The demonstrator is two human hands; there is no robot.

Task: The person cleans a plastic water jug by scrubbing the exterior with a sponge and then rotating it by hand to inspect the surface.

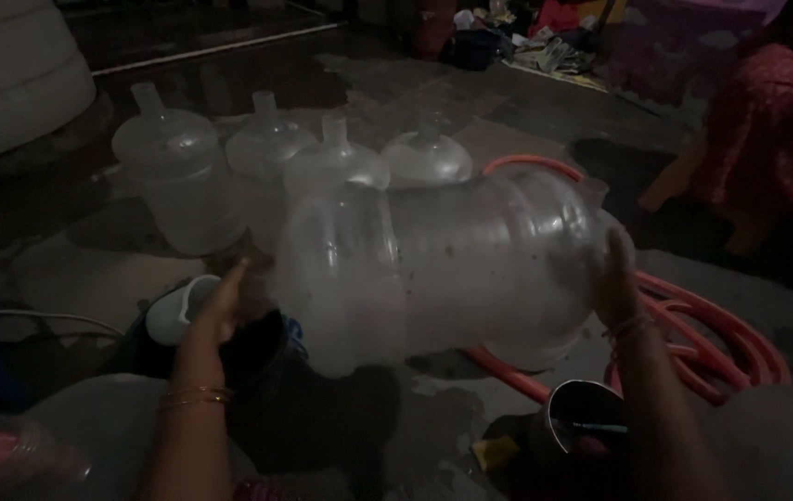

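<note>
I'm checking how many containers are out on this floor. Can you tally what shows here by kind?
Clear water jugs standing on the floor: 4
Clear water jug held sideways between the left hand and right hand, seen at: 1
Coiled orange hose: 1
Metal cup: 1
White mug: 1
Total: 8
</note>
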